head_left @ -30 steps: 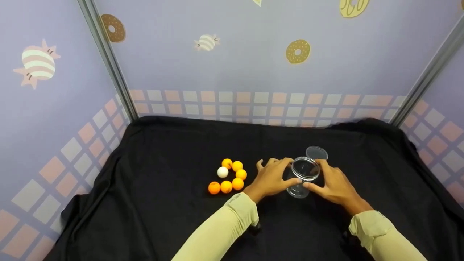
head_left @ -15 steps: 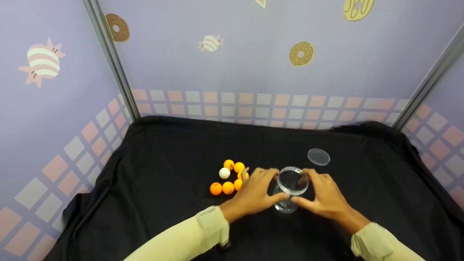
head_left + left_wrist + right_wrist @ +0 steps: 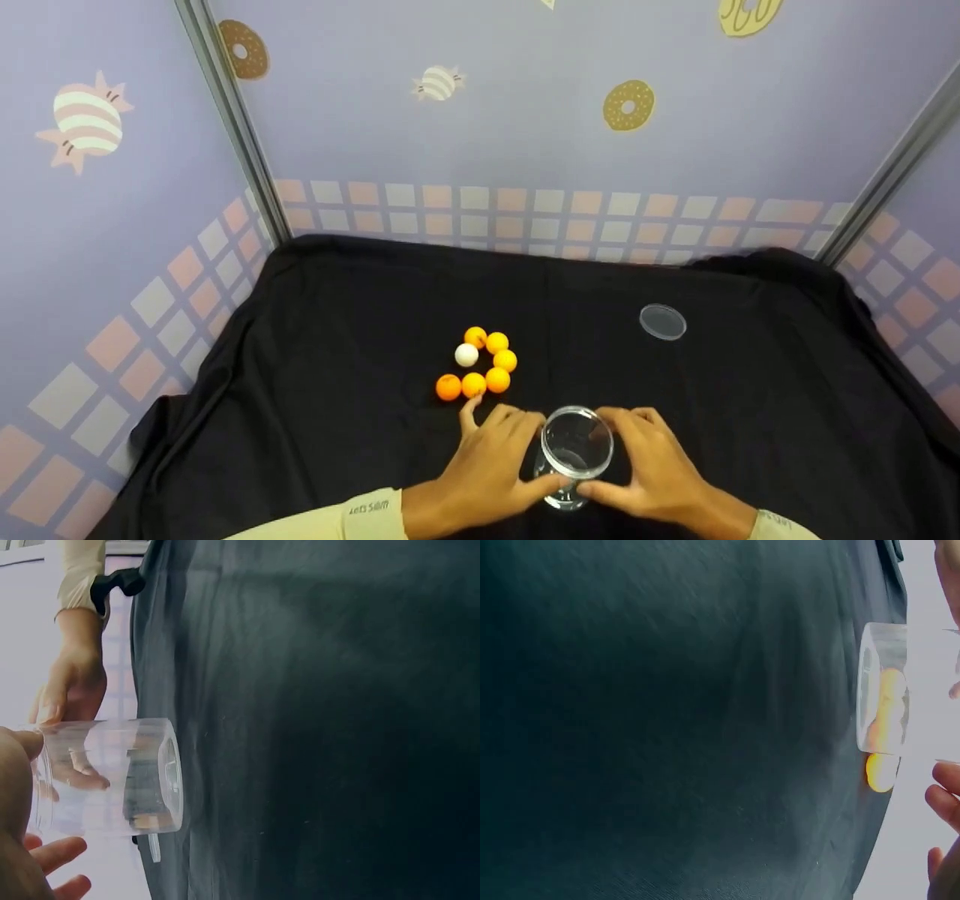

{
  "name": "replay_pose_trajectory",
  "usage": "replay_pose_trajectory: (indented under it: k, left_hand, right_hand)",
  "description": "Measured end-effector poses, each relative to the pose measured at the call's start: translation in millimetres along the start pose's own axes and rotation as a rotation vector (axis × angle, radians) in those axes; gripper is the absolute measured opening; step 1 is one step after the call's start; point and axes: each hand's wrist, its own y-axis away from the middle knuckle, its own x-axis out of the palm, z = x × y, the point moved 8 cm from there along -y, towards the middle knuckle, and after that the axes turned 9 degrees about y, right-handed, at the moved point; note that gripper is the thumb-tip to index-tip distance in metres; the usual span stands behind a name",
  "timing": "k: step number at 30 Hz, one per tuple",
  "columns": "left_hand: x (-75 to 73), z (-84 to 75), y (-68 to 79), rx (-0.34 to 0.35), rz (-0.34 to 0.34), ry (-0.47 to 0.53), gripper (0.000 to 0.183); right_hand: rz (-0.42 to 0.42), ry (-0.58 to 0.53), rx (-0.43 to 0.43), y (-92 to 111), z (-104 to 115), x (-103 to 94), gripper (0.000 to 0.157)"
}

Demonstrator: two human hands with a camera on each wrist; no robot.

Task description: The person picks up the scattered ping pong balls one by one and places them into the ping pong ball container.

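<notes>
A clear plastic jar [image 3: 576, 450], lidless and with nothing inside, stands between both hands near the front of the black cloth. My left hand [image 3: 487, 469] grips its left side near the rim, thumb at the front. From the right, my right hand [image 3: 652, 469] grips it the same way. In the left wrist view the jar [image 3: 112, 780] shows its whole wall and base, close to the cloth. The left little finger sticks out near an orange ping-pong ball [image 3: 474, 385]. A white ping-pong ball [image 3: 466, 355] sits inside a curve of several orange balls.
A clear round lid [image 3: 663, 322] lies flat at the back right of the black cloth [image 3: 360, 322]. Patterned panels [image 3: 525, 135] wall in the back and both sides. In the right wrist view, orange balls [image 3: 885, 712] show through the jar.
Both hands have brought the jar toward the person and a little left, away from the lid. Balls and lid stay where they were.
</notes>
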Motion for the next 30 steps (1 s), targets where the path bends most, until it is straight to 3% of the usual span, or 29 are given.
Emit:
replay_pose_trajectory:
  k: [10,30]
  left_hand:
    - [8.8,-4.8,14.6,0.011,0.052,-0.026,0.061]
    - [8.0,-0.2,19.0,-0.033,0.070,-0.016,0.066]
  right_hand:
    - [0.048,-0.003,0.001,13.2,9.3,6.8,0.086]
    - [0.032,0.019,-0.005,15.3,10.9,8.2,0.085]
